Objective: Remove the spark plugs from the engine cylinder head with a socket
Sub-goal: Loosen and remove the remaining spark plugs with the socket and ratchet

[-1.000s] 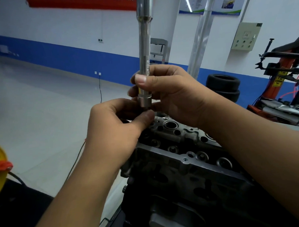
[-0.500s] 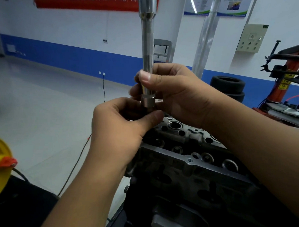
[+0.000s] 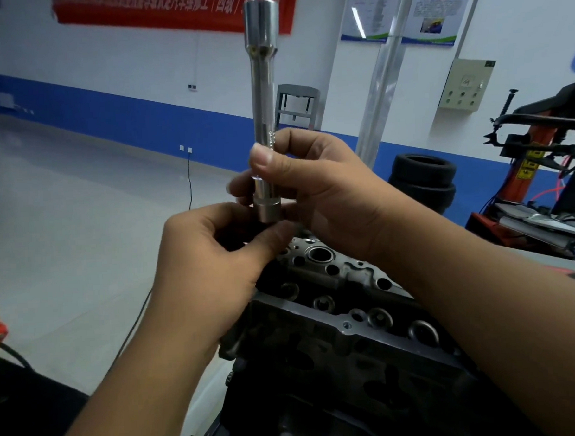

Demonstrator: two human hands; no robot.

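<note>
With my right hand (image 3: 315, 197) wrapped round the upright socket (image 3: 264, 120) and my left hand (image 3: 208, 254) pinching at its lower end, above the cylinder head (image 3: 349, 301), a loose pinch could drop whatever's there into the open holes below.

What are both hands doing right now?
Left hand: fingers curled, pinching at the lower end of the socket; what it pinches is hidden.
Right hand: gripping the socket's shaft, held upright.

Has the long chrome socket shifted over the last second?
No: the long chrome socket ends just up-left of the round bore in the grey metal cylinder head, as before; the camera tilted.
</note>
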